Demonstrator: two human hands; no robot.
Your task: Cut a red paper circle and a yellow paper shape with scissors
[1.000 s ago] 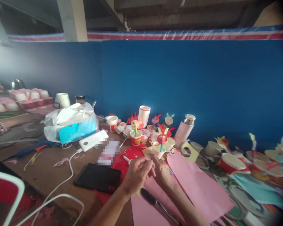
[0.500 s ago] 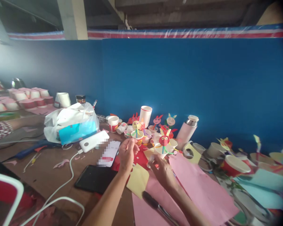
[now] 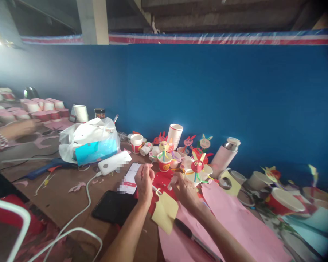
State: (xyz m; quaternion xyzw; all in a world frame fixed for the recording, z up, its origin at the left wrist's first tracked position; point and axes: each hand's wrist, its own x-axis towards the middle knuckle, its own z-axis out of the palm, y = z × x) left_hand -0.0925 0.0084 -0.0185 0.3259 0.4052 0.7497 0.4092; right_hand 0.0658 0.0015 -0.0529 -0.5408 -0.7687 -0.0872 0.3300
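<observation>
My left hand (image 3: 144, 181) is closed, its fingers curled together above the red paper; whatever they may hold is too small to make out. A thin white stick-like piece (image 3: 156, 190) shows just right of it. My right hand (image 3: 186, 190) has bent fingers pinched near a whitish bit (image 3: 172, 181) that I cannot identify. Just behind that hand stands a paper cup (image 3: 192, 177) bearing a red paper figure (image 3: 198, 166). Another cup (image 3: 164, 165) with a yellow-faced figure (image 3: 164, 146) stands beyond the gap between my hands. Yellow paper (image 3: 165, 213) lies below them.
Pink paper sheets (image 3: 235, 222) and a black-handled tool (image 3: 191, 233) lie under my right forearm. Left are a black phone (image 3: 112, 207), a lit phone (image 3: 131, 178), a power bank (image 3: 113, 162) and a plastic bag (image 3: 90, 138). A thermos (image 3: 225, 154) stands behind. Another person's hand (image 3: 23, 127) is far left.
The whole view has shifted, so things appear farther right. My left hand has come away from in front of the yellow-faced figure's cup. The other person's hand reaches nearer the pink-topped cups.
</observation>
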